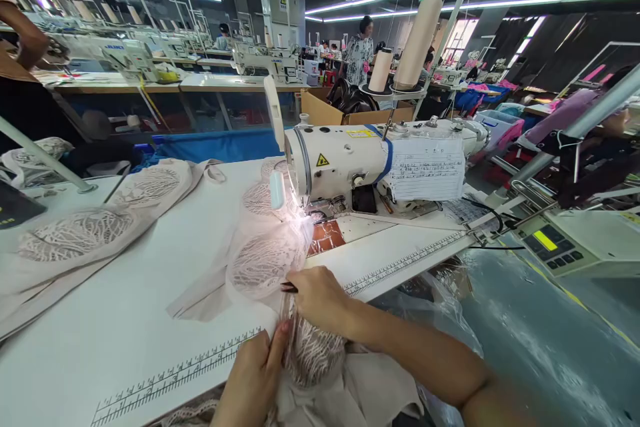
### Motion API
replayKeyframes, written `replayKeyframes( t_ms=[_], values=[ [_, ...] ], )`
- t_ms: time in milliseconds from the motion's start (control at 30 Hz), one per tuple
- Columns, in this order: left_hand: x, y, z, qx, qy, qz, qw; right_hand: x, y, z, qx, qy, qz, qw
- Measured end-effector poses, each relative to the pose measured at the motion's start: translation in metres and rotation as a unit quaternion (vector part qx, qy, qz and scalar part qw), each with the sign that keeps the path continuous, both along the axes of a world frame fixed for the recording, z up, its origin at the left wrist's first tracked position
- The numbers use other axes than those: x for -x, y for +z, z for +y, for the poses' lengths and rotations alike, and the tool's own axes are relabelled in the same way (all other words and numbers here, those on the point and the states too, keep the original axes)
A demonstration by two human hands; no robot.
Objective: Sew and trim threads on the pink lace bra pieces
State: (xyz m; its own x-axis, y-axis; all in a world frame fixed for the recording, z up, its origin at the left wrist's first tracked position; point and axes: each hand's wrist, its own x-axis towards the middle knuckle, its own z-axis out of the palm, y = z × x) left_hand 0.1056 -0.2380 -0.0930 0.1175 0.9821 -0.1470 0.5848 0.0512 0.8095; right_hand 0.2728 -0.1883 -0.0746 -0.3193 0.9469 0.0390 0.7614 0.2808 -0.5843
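A beige lace bra (317, 353) hangs over the table's front edge in front of me. My left hand (255, 367) is closed on its edge, thumb upward. Just above, my right hand (317, 297) is closed around a small dark pointed tool (289, 287), its tips at the fabric edge; its exact kind is unclear. Another beige lace bra (265, 260) lies on the white table, partly beneath the lit needle area of the sewing machine (335, 157). It reaches close to the held bra; whether the two are joined I cannot tell.
More beige lace bras (80, 233) lie at the left of the table (165, 280). A printed ruler (180, 373) runs along its front edge. Thread cones (420, 40) stand behind the machine, and a control box (575, 240) sits at right. Co-workers (360, 50) are in the background.
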Motion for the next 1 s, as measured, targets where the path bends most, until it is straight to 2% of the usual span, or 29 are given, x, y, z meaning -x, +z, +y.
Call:
replayKeyframes(
  t_ms=[33, 100, 167, 267, 367, 433, 567, 700, 800, 933, 1000],
  values=[
    [-0.002, -0.001, -0.002, 0.001, -0.002, -0.001, 1.0, 0.005, -0.005, -0.004, -0.057, 0.005, -0.034, 0.998],
    [-0.004, -0.001, -0.003, 0.023, -0.006, -0.016, 1.0, 0.01, -0.013, -0.01, -0.125, 0.014, -0.065, 0.99],
    [-0.005, 0.003, -0.003, 0.044, 0.004, -0.045, 0.998, 0.01, -0.015, -0.011, -0.128, 0.0, -0.016, 0.992],
    [-0.003, 0.015, -0.002, 0.113, 0.023, -0.136, 0.984, 0.002, -0.007, -0.006, -0.037, -0.023, 0.162, 0.986],
    [0.001, 0.022, 0.004, 0.169, 0.047, -0.219, 0.96, -0.011, 0.007, 0.0, 0.077, 0.011, 0.268, 0.96],
    [0.004, 0.022, 0.011, 0.142, 0.037, -0.206, 0.968, -0.019, 0.013, 0.001, 0.127, 0.038, 0.266, 0.955],
    [0.009, 0.016, 0.025, 0.07, -0.043, -0.129, 0.988, -0.025, 0.011, -0.002, 0.16, 0.073, 0.217, 0.96],
    [0.007, 0.014, 0.027, 0.05, -0.082, -0.088, 0.991, -0.013, 0.003, -0.007, 0.138, 0.039, 0.23, 0.963],
    [0.004, 0.014, 0.024, 0.033, -0.061, -0.075, 0.995, 0.002, -0.001, -0.009, 0.107, 0.024, 0.25, 0.962],
    [0.003, 0.008, 0.02, 0.022, -0.016, -0.058, 0.998, 0.01, -0.003, -0.005, 0.119, 0.044, 0.262, 0.957],
    [0.002, 0.004, 0.017, 0.008, 0.016, -0.026, 0.999, 0.008, -0.005, -0.001, 0.076, 0.045, 0.234, 0.968]
  ],
)
